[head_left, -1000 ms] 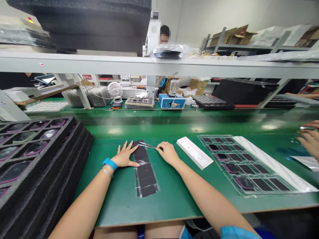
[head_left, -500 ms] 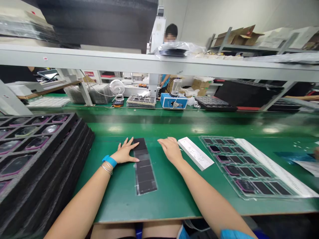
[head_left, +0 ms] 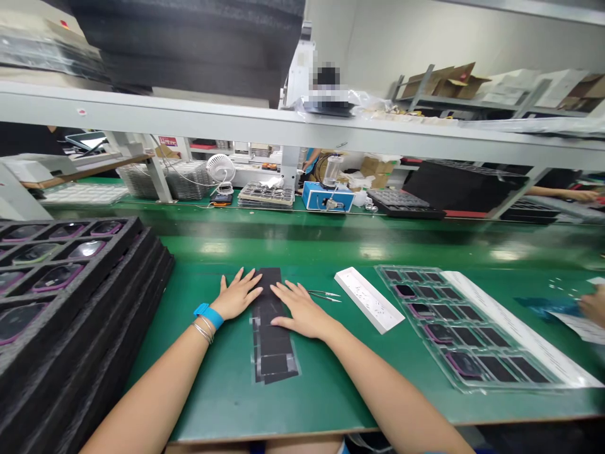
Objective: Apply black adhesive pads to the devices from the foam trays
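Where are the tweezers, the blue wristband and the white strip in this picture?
tweezers (head_left: pixel 325 293): head view, on the middle of one arm
blue wristband (head_left: pixel 208 316): head view, on the middle of the strap
white strip (head_left: pixel 368 299): head view, on the middle of its top face

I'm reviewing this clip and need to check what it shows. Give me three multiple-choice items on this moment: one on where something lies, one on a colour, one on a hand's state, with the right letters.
1. Where do the tweezers lie?
A. In a foam tray
B. On the green mat, beside the right hand
C. On the white bar

2. What colour is the band on the left wrist?
A. Blue
B. Red
C. White

3. How does the left hand lie?
A. Clenched in a fist
B. Holding tweezers
C. Open, palm down, at the dark sheet strip

1: B, they lie apart from both hands.
2: A, the band shows blue.
3: C, its fingers are spread.
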`<action>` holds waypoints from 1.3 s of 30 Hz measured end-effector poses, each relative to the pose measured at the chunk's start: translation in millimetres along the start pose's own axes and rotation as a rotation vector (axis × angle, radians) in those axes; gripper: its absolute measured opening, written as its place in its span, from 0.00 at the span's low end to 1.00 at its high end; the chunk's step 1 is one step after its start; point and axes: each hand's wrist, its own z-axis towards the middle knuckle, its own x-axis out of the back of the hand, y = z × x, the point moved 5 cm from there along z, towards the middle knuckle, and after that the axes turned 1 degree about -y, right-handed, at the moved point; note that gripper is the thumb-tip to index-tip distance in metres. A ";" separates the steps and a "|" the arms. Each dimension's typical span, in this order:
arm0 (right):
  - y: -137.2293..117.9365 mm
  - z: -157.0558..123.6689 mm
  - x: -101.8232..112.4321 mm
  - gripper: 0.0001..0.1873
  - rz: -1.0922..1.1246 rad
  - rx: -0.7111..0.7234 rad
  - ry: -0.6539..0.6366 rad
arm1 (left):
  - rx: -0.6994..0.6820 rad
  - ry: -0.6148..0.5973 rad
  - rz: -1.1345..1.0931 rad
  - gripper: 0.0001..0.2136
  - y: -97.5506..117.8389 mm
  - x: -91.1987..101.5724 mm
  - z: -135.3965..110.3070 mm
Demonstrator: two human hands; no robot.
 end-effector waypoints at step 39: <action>-3.7 6.3 -6.6 0.32 -0.185 -0.020 0.052 | 0.489 0.071 -1.610 0.22 -4.3 16.2 -9.1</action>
